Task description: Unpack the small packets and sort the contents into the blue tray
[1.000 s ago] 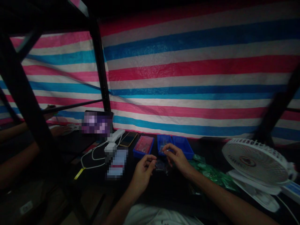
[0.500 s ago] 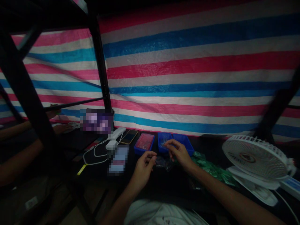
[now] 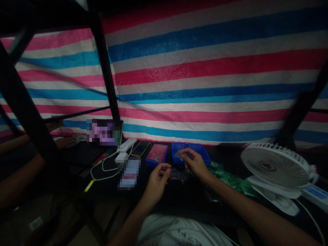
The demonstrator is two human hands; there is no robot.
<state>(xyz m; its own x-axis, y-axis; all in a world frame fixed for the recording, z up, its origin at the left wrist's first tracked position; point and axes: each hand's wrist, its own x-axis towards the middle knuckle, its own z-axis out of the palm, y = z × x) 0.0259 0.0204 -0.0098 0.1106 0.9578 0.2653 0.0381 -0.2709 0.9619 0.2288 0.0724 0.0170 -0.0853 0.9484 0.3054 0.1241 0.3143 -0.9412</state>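
Head view, items as logged. Right hand (image 3: 196,165): thumb and forefinger pinched together on a small clear plastic packet (image 3: 180,155), held just above a divided blue tray (image 3: 198,155). Left hand (image 3: 156,183): fingers curled, tips close together; whether they clamp anything we cannot tell. Nearest to it, a dark translucent bag (image 3: 178,176) lies on the black tabletop (image 3: 230,159). Also on the table: a blue tray with a red lining (image 3: 157,153), green foil packets (image 3: 230,179), a white desk fan (image 3: 274,165), a smartphone (image 3: 140,148), a white charger (image 3: 121,158) with its cable, and a pixelated card (image 3: 129,172). At far left, beyond a black shelf post (image 3: 104,65), we note another person's hand (image 3: 64,141). A striped pink, white and blue tarp (image 3: 205,68) hangs behind.
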